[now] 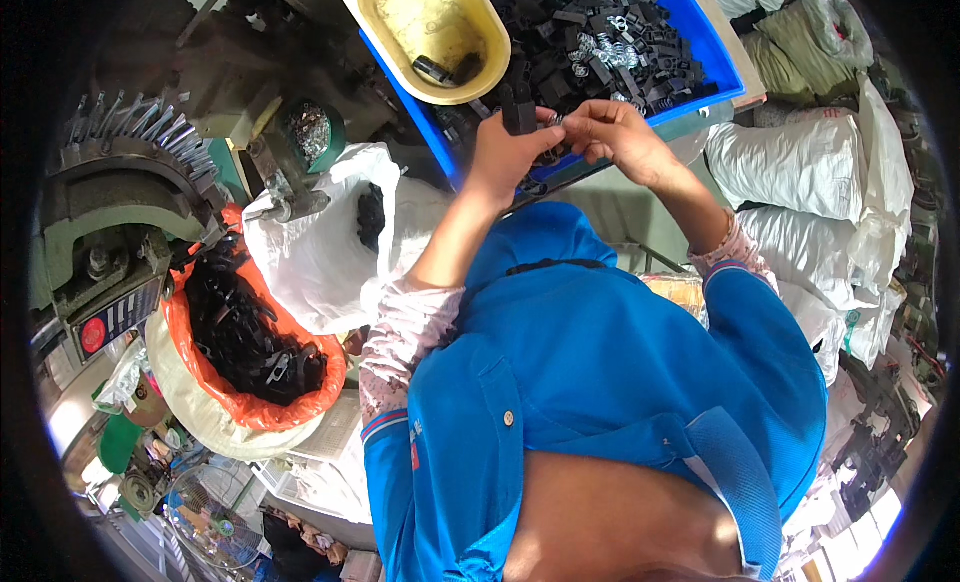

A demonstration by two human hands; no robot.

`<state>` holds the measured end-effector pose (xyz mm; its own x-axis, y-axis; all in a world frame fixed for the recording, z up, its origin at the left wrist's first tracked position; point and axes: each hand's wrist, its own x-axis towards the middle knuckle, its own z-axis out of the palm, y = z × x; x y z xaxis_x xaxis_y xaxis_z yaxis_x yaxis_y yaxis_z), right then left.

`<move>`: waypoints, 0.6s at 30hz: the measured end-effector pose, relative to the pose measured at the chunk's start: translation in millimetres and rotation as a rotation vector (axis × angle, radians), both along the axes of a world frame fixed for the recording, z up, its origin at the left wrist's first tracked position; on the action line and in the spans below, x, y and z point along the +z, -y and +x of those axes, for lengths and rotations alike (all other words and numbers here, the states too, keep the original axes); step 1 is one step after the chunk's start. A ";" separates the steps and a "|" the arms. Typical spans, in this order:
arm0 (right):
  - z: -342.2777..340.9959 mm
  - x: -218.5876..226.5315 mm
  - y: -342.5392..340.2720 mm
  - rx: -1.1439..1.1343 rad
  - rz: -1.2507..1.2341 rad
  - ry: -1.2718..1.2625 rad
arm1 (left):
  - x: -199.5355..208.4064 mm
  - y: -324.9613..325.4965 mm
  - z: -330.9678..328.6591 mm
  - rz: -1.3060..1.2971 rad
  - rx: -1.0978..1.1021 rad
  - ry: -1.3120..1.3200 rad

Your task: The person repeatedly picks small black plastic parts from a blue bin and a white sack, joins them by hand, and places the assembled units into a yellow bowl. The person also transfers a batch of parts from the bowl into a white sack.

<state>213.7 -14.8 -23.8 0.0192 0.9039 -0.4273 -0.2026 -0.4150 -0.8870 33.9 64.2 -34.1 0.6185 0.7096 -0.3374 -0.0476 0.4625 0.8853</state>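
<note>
Blue tray (722,62) of black parts behind, left hand (507,147) fingers pinching black clip (519,110), right hand (615,132) fingers closed on small metal piece (557,119)

Workshop, parts tray (725,57), press machine (110,222)

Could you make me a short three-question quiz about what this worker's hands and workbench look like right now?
1. True or false: the left hand grips a black plastic part.
2. Which holds the heap of black parts and small metal springs: A) the blue tray, B) the yellow bowl, C) the white sack?
3. What colour is the bag liner around the black pieces at the person's left?

Key: 1 true. 2 A. 3 orange; the right hand meets the left over the tray's edge.
</note>
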 end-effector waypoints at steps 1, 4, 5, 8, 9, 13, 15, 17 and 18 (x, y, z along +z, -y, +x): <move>-0.4 1.5 1.9 0.030 0.009 0.028 | 4.6 3.9 -3.0 -0.027 0.005 -0.046; -2.8 11.8 3.6 0.165 0.009 0.148 | 6.7 16.1 -18.7 -0.173 -0.016 -0.108; -4.5 14.6 3.9 0.218 0.005 0.194 | 5.2 18.6 -23.9 -0.233 -0.028 -0.116; -9.4 15.3 5.5 0.218 0.034 0.101 | 9.7 20.8 -34.1 -0.359 -0.103 0.004; -10.0 14.1 4.1 0.231 0.084 0.108 | 8.9 22.4 -35.9 -0.378 -0.093 -0.005; -13.5 -2.6 -3.9 0.256 0.273 0.098 | 2.8 18.7 -45.3 -0.629 -0.071 0.088; -17.3 -5.3 -6.2 0.271 0.368 0.143 | -6.3 21.2 -50.4 -0.727 -0.053 0.100; -21.0 -1.9 -8.4 0.302 0.469 0.256 | -11.9 20.7 -56.0 -0.778 -0.043 0.149; -21.5 1.2 -9.2 0.324 0.582 0.361 | -13.0 20.5 -58.0 -0.802 -0.038 0.173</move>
<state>192.3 -5.6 -22.6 -0.2378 0.9658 0.1030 0.1945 0.1513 -0.9692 -24.1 43.7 -47.2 0.7271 0.2709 -0.6309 -0.1252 0.9558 0.2661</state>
